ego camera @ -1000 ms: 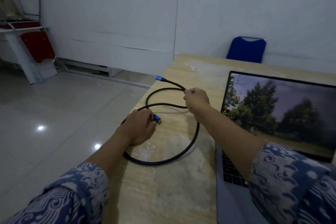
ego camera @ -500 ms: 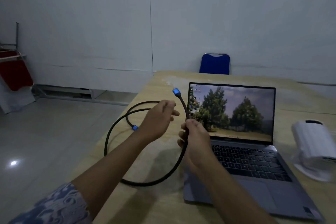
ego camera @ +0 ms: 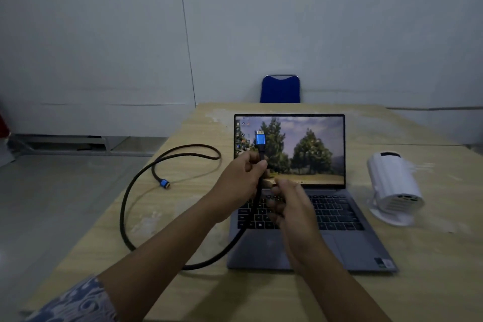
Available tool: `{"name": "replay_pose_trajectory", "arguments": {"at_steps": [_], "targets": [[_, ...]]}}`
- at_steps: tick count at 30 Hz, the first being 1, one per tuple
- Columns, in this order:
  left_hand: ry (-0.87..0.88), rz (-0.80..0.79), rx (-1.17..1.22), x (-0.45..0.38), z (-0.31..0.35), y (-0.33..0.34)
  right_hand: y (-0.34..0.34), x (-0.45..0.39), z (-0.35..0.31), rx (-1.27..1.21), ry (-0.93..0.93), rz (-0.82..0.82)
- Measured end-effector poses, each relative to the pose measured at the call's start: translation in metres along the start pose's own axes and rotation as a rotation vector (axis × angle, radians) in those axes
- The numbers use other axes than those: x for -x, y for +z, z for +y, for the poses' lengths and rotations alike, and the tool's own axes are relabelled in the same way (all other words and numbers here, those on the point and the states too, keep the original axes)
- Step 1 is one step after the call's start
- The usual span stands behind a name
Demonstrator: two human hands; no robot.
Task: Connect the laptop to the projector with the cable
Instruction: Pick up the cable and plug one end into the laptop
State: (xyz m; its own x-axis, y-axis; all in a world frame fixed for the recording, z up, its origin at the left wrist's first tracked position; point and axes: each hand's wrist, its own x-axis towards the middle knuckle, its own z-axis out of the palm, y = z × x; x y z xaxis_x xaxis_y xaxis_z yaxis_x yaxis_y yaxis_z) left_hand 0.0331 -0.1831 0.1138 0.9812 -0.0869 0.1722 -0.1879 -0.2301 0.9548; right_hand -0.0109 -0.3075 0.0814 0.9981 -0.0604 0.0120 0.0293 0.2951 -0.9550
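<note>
An open grey laptop sits mid-table, its screen showing trees. A white projector lies on its stand to the right of it. A black braided cable loops over the table's left side. One blue plug rests on the wood. The other blue plug points up in front of the screen, with my left hand pinching the cable just below it. My right hand hovers over the keyboard, fingers loosely apart, close beside the cable and holding nothing.
The wooden table ends at a left edge, with tiled floor beyond. A blue chair stands behind the far edge against the white wall.
My left hand has taken hold of the cable below the raised plug. My right hand has let it go and opened. The view has swung right, with laptop and projector now centred.
</note>
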Motion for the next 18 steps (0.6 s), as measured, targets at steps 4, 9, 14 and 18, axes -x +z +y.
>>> {"name": "replay_pose_trajectory", "arguments": {"at_steps": [4, 9, 14, 18], "targets": [[-0.009, -0.084, 0.112, 0.009, -0.001, 0.014, -0.018, -0.017, -0.025, 0.076, -0.075, -0.030], [0.044, -0.175, 0.035, 0.020, -0.006, 0.030, -0.027, -0.029, -0.037, 0.190, -0.054, -0.150], [0.051, -0.284, -0.115, 0.042, -0.020, 0.036, -0.036, -0.043, -0.038, 0.148, -0.087, -0.034], [0.127, -0.331, -0.304, 0.062, -0.038, 0.017, -0.047, -0.051, -0.046, -0.284, 0.030, -0.104]]}}
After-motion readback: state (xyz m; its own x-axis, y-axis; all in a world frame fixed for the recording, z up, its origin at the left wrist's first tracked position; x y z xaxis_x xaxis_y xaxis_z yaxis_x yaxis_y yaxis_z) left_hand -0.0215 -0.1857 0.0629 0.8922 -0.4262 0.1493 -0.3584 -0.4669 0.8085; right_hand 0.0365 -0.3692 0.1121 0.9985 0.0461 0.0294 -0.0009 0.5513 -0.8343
